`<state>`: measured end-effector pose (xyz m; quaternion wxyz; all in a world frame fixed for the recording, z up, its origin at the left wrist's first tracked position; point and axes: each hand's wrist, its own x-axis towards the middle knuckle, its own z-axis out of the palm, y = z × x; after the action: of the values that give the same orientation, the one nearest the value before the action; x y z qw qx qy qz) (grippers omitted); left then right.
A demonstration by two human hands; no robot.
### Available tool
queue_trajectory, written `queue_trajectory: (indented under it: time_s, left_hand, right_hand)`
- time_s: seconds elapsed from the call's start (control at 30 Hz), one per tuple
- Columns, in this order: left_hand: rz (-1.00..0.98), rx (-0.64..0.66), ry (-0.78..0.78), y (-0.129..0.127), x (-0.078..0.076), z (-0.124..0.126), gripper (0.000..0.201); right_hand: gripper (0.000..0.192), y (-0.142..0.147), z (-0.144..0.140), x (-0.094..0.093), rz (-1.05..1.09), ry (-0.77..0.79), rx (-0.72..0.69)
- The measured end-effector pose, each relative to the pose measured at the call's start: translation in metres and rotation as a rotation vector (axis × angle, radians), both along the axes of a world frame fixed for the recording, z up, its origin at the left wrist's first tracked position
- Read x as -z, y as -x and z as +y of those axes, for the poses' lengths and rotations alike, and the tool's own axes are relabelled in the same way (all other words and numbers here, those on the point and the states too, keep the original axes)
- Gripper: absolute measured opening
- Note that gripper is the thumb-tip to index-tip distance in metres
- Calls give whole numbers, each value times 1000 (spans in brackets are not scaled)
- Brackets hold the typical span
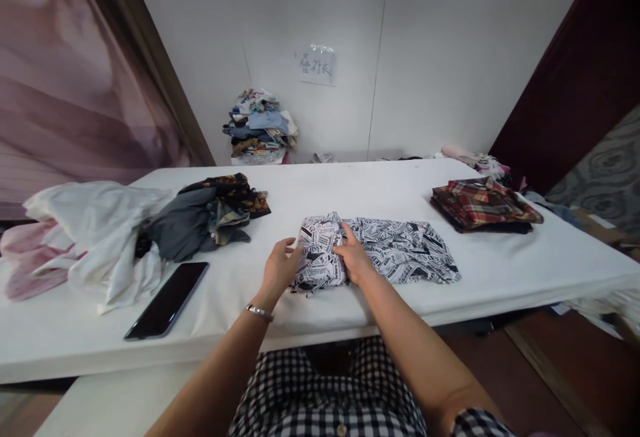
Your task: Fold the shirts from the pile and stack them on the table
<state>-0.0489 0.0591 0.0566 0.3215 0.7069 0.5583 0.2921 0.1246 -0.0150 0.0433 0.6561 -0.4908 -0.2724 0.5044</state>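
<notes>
Left hand [279, 269] loosely open, fingertips touching the black-and-white printed cloth garment [380, 250] mid-table; right hand [354, 258] lies flat on its folded left part, apparently gripping nothing, palm hidden.

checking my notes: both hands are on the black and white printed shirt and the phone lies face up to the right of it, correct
Not quite. The phone lies to the left of the black and white printed shirt, near the white cloth, as the head view shows. The left hand and right hand are indeed both on the shirt.
</notes>
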Motion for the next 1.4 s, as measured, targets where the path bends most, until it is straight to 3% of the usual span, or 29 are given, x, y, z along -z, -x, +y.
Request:
queue_trajectory:
  time_s: [0.1,0.2,0.33,0.47,0.6,0.77,0.9,1.03,1.2,1.4]
  left_hand:
    - [-27,14,108,4,10,1,54]
    - [-54,27,116,4,12,-7,54]
    - [-73,181,-173,5,15,-36,49]
    - [105,395,-496,5,24,-65,56]
    - [281,389,-575,2,27,-65,52]
    - [331,345,-634,-4,14,-51,32]
    - [440,340,-589,-6,13,-47,30]
    - [475,426,-515,-2,17,-48,33]
    - [282,460,-403,10,15,-48,31]
    - [-11,501,-245,15,10,-46,28]
  right_hand:
    - [94,-9,0,-13,-170,14,31]
    - [93,-21,-4,-15,-348,161,48]
    - [93,-29,-13,-7,-289,205,41]
    - [95,-29,-20,-2,-225,151,44]
    - [99,-28,-22,-6,-212,127,29]
    - [97,-28,-20,-8,-223,50,65]
    - [98,-33,-23,0,-330,110,49]
    - [88,-41,-28,-2,-670,237,6]
    - [71,-54,-17,-29,-1138,348,81]
    - [76,-58,25,-39,-1239,512,-10]
